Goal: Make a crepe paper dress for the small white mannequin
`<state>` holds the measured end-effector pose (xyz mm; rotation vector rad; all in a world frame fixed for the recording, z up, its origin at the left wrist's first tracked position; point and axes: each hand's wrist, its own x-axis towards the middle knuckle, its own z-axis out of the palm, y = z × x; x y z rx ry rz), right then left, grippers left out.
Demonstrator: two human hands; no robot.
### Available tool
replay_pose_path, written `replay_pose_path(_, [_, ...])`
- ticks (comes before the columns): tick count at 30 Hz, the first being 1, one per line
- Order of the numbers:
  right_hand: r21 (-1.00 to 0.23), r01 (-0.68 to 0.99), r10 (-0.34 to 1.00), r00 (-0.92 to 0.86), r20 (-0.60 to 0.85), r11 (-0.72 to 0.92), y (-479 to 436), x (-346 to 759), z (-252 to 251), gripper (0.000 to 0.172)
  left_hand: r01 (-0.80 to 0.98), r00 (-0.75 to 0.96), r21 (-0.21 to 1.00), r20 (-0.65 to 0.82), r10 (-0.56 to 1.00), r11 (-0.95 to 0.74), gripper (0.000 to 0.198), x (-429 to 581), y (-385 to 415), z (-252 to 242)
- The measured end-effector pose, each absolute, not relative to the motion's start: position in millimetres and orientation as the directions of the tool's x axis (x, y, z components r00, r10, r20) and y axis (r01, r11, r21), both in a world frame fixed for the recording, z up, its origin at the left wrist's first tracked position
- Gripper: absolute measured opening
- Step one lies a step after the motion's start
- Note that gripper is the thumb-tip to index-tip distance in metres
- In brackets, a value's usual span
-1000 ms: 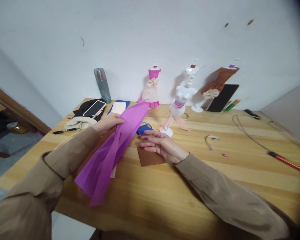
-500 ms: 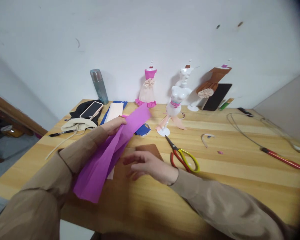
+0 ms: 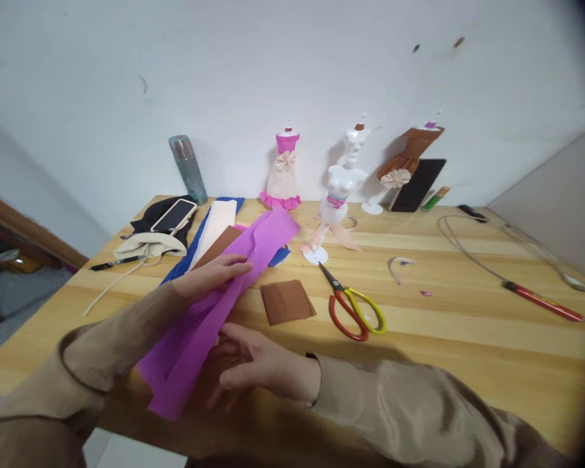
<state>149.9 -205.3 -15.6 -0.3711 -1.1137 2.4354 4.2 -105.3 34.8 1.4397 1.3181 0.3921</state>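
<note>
A long purple paper sheet point(image 3: 270, 237), folded over on itself, slants across the left half of the table. My left hand point(image 3: 214, 276) lies on top of it with the fingers stretched out flat. Close to the sheet's right edge is my right hand point(image 3: 268, 367), open, fingers apart and nothing visible in it. Beneath the purple sheet, a brown sheet point(image 3: 219, 246), a pale cream strip point(image 3: 218, 221) and blue paper point(image 3: 179, 268) stick out. A folded brown paper piece point(image 3: 286, 302) rests beyond my right hand, beside scissors point(image 3: 348, 300) with red and yellow handles.
Small dress forms stand along the wall: one in a pink dress point(image 3: 283, 170), one mostly bare white point(image 3: 342, 179), one in brown point(image 3: 412, 153). A bottle point(image 3: 189, 170), a phone point(image 3: 174, 215) and a pouch point(image 3: 151, 245) sit left. A red-handled corded tool point(image 3: 541, 301) lies right.
The purple sheet has been lowered onto the pile, and my left hand has gone from gripping it to lying flat on it. My right hand has moved left and nearer, uncovering the folded brown piece.
</note>
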Motion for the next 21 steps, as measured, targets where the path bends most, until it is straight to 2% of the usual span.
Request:
replay_pose_path(3, [-0.775, -0.304, 0.512, -0.858, -0.029, -0.554, -208.5, 148.5, -19.1, 0.068, 0.654, 0.340, 0.753, -0.380, 0.860, 0.074, 0.073, -7.3, -129.0, 52.9])
replay_pose_path(7, [-0.822, -0.326, 0.559, -0.829, 0.011, -0.467, -209.9, 147.1, -22.3, 0.065, 0.806, 0.413, 0.558, -0.287, 0.864, -0.200, 0.093, -18.2, -169.2, 60.6])
replay_pose_path(11, [-0.840, -0.308, 0.575, -0.818, -0.006, -0.447, -208.7, 147.6, -22.8, 0.067, 0.828, 0.455, 0.438, -0.163, 0.875, -0.349, 0.077, -21.6, -195.4, 49.3])
replay_pose_path(15, [-0.810, -0.298, 0.576, -0.815, -0.060, -0.506, -207.3, 147.9, -24.1, 0.077, 0.824, 0.397, 0.500, -0.174, 0.901, -0.267, 0.078, -31.6, -185.8, 32.7])
replay_pose_path(18, [-0.773, -0.257, 0.580, -0.796, -0.170, -0.580, -204.4, 149.7, -24.5, 0.097, 0.741, 0.358, 0.662, -0.242, 0.902, -0.116, 0.071, -43.6, -167.4, 23.7])
replay_pose_path(21, [-0.764, -0.219, 0.604, -0.753, -0.263, -0.607, -198.9, 153.9, -21.1, 0.115, 0.565, 0.360, 0.817, -0.373, 0.855, 0.119, 0.057, -54.5, -153.5, 21.3])
